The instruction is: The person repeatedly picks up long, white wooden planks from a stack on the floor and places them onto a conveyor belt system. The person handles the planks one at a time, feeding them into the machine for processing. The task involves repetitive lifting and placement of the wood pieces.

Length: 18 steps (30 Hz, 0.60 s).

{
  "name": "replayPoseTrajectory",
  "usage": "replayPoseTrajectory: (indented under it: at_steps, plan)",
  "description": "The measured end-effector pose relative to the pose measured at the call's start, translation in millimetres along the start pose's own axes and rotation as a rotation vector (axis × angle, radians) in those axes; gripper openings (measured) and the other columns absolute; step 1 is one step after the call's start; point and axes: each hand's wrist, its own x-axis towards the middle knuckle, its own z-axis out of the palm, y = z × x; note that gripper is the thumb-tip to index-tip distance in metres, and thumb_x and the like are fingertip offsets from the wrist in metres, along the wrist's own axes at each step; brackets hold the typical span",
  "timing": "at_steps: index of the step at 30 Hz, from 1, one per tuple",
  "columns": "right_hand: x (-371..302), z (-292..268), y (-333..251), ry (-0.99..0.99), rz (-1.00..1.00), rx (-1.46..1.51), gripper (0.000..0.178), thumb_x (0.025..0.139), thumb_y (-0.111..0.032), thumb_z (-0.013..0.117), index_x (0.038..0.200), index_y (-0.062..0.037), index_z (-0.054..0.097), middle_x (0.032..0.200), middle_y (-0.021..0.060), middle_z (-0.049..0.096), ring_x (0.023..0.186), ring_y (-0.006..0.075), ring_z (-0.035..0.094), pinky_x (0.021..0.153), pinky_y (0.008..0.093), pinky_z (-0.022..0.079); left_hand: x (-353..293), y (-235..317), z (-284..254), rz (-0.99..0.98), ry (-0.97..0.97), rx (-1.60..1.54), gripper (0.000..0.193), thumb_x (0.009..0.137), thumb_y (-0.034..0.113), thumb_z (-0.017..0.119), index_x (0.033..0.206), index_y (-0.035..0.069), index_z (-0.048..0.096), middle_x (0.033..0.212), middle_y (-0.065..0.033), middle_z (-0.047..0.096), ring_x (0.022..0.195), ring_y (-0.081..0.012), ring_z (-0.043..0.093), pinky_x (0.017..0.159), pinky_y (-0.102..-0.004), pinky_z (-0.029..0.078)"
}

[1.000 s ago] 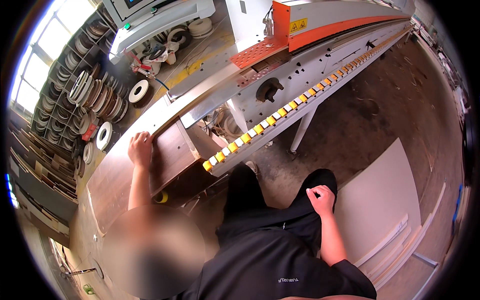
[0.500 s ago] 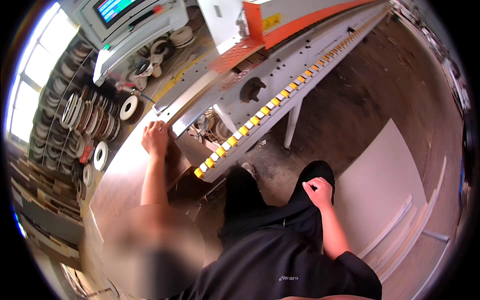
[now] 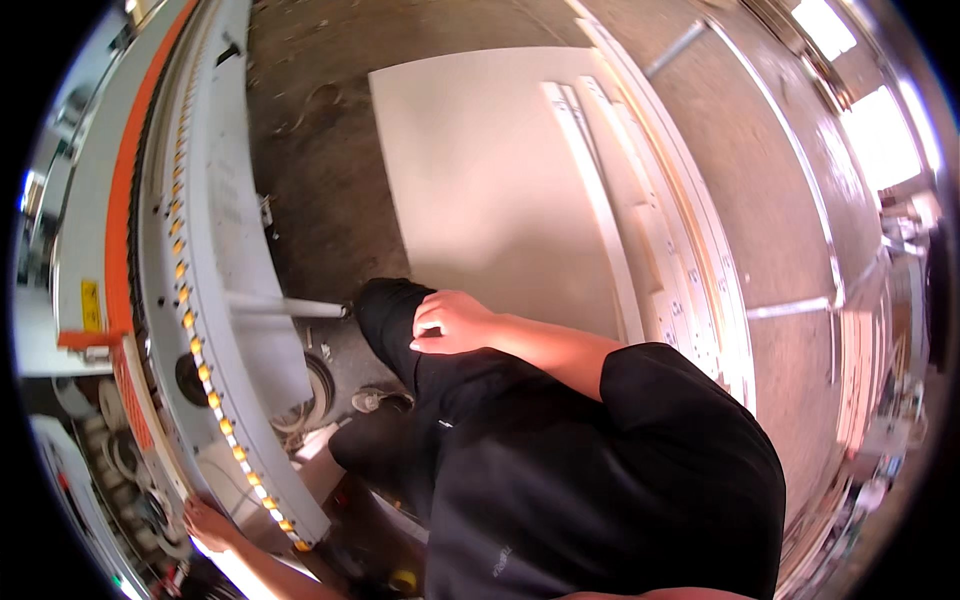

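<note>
My left hand [image 3: 207, 525] is at the lower left, at the near end of a long narrow board [image 3: 158, 430]. Its fingers are bent around that end; part of them is hidden. The board runs along the bed of a grey and orange machine [image 3: 125, 190]. Beside it stretches a rail [image 3: 212, 395] with a row of yellow and white rollers. My right hand [image 3: 450, 322] rests on my black-trousered thigh, fingers curled in and nothing visible in them.
A large pale panel [image 3: 480, 180] lies to the right of the machine, with several long white strips [image 3: 600, 200] on it. A metal frame [image 3: 790, 310] stands beyond them. The machine's leg [image 3: 290, 305] reaches the floor near my knee.
My view has swung to the right, so the machine now lies at the left and the pale panel in the middle. My left hand stays at the board's end; my right hand stays on my thigh.
</note>
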Motion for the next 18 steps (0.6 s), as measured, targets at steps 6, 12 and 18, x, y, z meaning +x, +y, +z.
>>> replayPoseTrajectory:
  at_steps: [6,12,18]
  plan:
    - [-131.8,-53.9,26.5,0.375,0.420,-0.122,0.016,0.095,-0.028,0.080,0.100,-0.0129,0.079,0.104,0.0037,0.079,0.098,0.0294,0.075,0.087,0.0447,0.060,14.8,-44.9,46.1,0.064,0.147,-0.151,0.049,0.114,0.046,0.051,0.131,0.007,0.076,0.135,-0.0129,0.075,0.124,-0.0385,0.067,0.112,-0.0507,0.048]
    - [-273.8,-73.7,23.5,0.579,1.035,-0.624,0.066,0.087,-0.043,0.083,0.142,-0.0117,0.065,0.155,0.0134,0.062,0.143,0.0367,0.055,0.120,0.0527,0.042,-1.8,-34.9,1.2,-0.025,-0.099,-0.491,0.044,0.113,0.045,0.052,0.125,0.012,0.078,0.125,-0.0090,0.077,0.113,-0.0343,0.071,0.094,-0.0466,0.055]
    - [-372.2,-54.8,50.6,0.631,1.459,-0.595,0.076,0.081,-0.043,0.087,0.142,-0.0046,0.064,0.148,0.0163,0.061,0.139,0.0386,0.057,0.117,0.0503,0.048,6.9,-11.9,20.3,-0.107,0.002,-0.384,0.043,0.113,0.045,0.052,0.121,0.013,0.079,0.118,-0.0079,0.078,0.105,-0.0340,0.072,0.090,-0.0469,0.056]
